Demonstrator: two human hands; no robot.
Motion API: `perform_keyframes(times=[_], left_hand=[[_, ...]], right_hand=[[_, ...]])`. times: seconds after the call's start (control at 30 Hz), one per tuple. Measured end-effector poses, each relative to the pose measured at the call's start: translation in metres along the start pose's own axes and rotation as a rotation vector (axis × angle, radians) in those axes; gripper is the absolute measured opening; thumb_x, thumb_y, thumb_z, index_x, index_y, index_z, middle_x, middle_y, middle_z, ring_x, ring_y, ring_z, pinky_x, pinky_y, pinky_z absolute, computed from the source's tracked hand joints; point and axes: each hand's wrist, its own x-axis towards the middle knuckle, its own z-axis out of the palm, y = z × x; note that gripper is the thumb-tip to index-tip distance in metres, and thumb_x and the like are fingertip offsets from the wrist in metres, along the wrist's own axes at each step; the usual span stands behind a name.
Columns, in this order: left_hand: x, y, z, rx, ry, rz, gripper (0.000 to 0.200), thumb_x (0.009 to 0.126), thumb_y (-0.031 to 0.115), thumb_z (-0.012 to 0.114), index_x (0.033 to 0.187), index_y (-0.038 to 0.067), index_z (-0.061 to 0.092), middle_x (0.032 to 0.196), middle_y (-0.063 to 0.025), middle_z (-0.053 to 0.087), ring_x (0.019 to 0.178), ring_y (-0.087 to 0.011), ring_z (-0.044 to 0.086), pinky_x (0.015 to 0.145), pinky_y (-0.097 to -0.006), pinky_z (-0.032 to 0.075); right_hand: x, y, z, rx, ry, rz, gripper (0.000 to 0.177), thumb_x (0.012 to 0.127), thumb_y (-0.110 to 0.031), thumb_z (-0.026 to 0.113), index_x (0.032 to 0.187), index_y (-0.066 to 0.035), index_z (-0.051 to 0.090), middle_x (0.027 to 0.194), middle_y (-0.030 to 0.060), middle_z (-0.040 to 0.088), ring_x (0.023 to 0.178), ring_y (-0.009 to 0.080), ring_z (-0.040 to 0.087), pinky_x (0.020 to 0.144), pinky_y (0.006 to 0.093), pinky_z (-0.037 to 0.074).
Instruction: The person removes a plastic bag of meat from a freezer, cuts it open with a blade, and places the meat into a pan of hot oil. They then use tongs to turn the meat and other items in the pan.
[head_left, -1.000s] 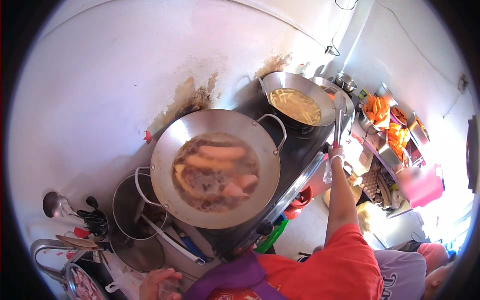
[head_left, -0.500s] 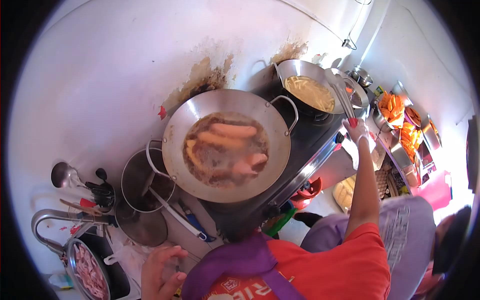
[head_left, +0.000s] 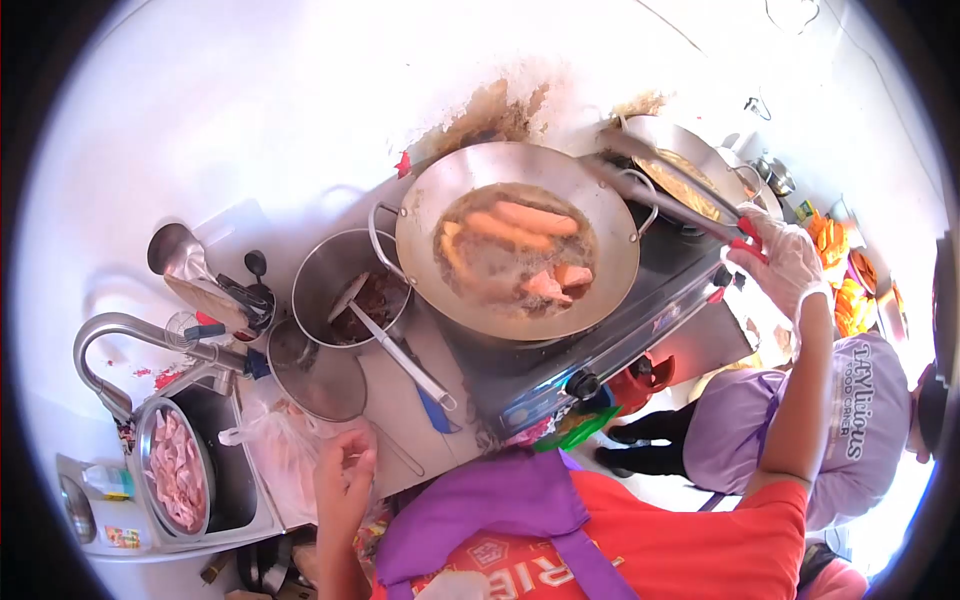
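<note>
My right hand (head_left: 780,255), in a clear plastic glove, is closed around the red-handled end of metal tongs (head_left: 690,214). The tongs' blurred arms are spread and reach left over the stove, above the right handle of the large wok (head_left: 615,225). Long orange, sausage-like pieces (head_left: 535,217) and pinkish chunks (head_left: 558,284) lie in bubbling oil in that wok. My left hand (head_left: 345,472) hovers beside a thin plastic bag (head_left: 285,450) near the counter's front edge, its fingers loosely bent and apart, holding nothing visible.
A second wok (head_left: 648,125) with pale strips stands behind. Left of the big wok is a deep pot (head_left: 308,290) with another pair of tongs (head_left: 405,355) across it. A bowl of raw meat (head_left: 175,470) sits in the sink. A co-worker in a lilac shirt (head_left: 735,420) stands right.
The tongs have swung left and down from the second wok toward the big wok, their arms now spread. My view has turned right, and my left hand has pulled its fingers in.
</note>
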Motion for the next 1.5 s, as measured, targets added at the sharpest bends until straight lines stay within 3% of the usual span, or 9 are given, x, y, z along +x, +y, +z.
perform_keyframes(times=[0.13, 0.27, 0.43, 0.57, 0.8, 0.93, 1.17, 1.3, 1.5], left_hand=[[-0.002, -0.024, 0.013, -0.015, -0.033, 0.063, 0.029, 0.090, 0.010, 0.063, 0.116, -0.001, 0.058, 0.106, -0.0123, 0.061, 0.095, -0.0210, 0.062, 0.084, -0.0321, 0.050], [-0.003, -0.013, 0.013, 0.038, -0.109, 0.133, 0.028, 0.090, 0.011, 0.064, 0.114, -0.002, 0.059, 0.105, -0.0138, 0.061, 0.096, -0.0228, 0.063, 0.085, -0.0332, 0.050], [-0.015, -0.011, 0.013, -0.010, -0.171, 0.160, 0.028, 0.090, 0.013, 0.064, 0.114, -0.002, 0.059, 0.105, -0.0147, 0.062, 0.097, -0.0238, 0.063, 0.086, -0.0334, 0.050], [-0.026, -0.020, 0.013, -0.020, -0.222, 0.154, 0.028, 0.090, 0.013, 0.064, 0.114, -0.001, 0.060, 0.105, -0.0144, 0.062, 0.098, -0.0238, 0.063, 0.086, -0.0336, 0.049], [-0.034, -0.028, 0.008, -0.035, -0.232, 0.179, 0.028, 0.090, 0.014, 0.064, 0.115, 0.000, 0.060, 0.105, -0.0144, 0.063, 0.097, -0.0243, 0.063, 0.086, -0.0339, 0.048], [-0.039, -0.031, 0.008, -0.026, -0.259, 0.179, 0.029, 0.091, 0.016, 0.064, 0.114, -0.001, 0.059, 0.105, -0.0145, 0.063, 0.097, -0.0247, 0.063, 0.085, -0.0342, 0.048], [-0.036, -0.022, 0.009, -0.040, -0.293, 0.222, 0.031, 0.090, 0.016, 0.064, 0.115, -0.002, 0.059, 0.104, -0.0152, 0.063, 0.097, -0.0252, 0.062, 0.085, -0.0343, 0.048], [-0.035, -0.019, 0.007, -0.020, -0.331, 0.244, 0.029, 0.092, 0.013, 0.062, 0.116, -0.002, 0.058, 0.107, -0.0135, 0.061, 0.099, -0.0217, 0.061, 0.087, -0.0323, 0.049], [-0.035, -0.023, 0.003, -0.027, -0.330, 0.216, 0.030, 0.092, 0.012, 0.061, 0.118, -0.002, 0.058, 0.109, -0.0128, 0.061, 0.100, -0.0201, 0.061, 0.088, -0.0316, 0.049]], right_hand=[[-0.028, -0.059, -0.019, -0.219, -0.177, -0.104, 0.056, 0.073, -0.032, 0.080, 0.123, -0.013, 0.062, 0.095, 0.0152, 0.069, 0.089, 0.0326, 0.065, 0.082, 0.0415, 0.050], [-0.047, -0.081, -0.019, -0.420, -0.270, -0.142, 0.052, 0.079, -0.039, 0.074, 0.121, -0.014, 0.060, 0.089, 0.0130, 0.067, 0.088, 0.0338, 0.065, 0.078, 0.0449, 0.050], [-0.048, -0.091, -0.010, -0.425, -0.378, -0.135, 0.042, 0.085, -0.047, 0.066, 0.107, -0.011, 0.058, 0.087, 0.0157, 0.067, 0.088, 0.0366, 0.065, 0.075, 0.0479, 0.050], [-0.040, -0.097, -0.002, -0.365, -0.449, -0.193, 0.044, 0.085, -0.049, 0.065, 0.108, -0.012, 0.059, 0.085, 0.0187, 0.065, 0.089, 0.0376, 0.064, 0.077, 0.0478, 0.050], [-0.058, -0.104, -0.034, -0.651, -0.159, -0.199, 0.039, 0.085, -0.040, 0.067, 0.113, -0.014, 0.058, 0.082, 0.0140, 0.063, 0.081, 0.0339, 0.065, 0.069, 0.0454, 0.050], [-0.057, -0.089, -0.029, -0.760, 0.012, -0.465, 0.032, 0.083, -0.022, 0.067, 0.114, -0.014, 0.058, 0.081, 0.0102, 0.063, 0.079, 0.0299, 0.066, 0.067, 0.0430, 0.052], [-0.051, -0.120, -0.012, -0.830, -0.185, -0.367, 0.031, 0.087, -0.013, 0.060, 0.118, -0.011, 0.057, 0.086, 0.0062, 0.065, 0.083, 0.0252, 0.067, 0.067, 0.0378, 0.054], [-0.042, -0.113, 0.011, -0.773, -0.087, -0.426, 0.034, 0.089, -0.007, 0.056, 0.122, -0.009, 0.052, 0.087, 0.0066, 0.065, 0.084, 0.0240, 0.068, 0.066, 0.0364, 0.054], [-0.036, -0.100, -0.005, -0.731, -0.270, -0.256, 0.029, 0.087, -0.018, 0.062, 0.116, -0.013, 0.060, 0.087, 0.0103, 0.065, 0.086, 0.0293, 0.067, 0.072, 0.0412, 0.054]])
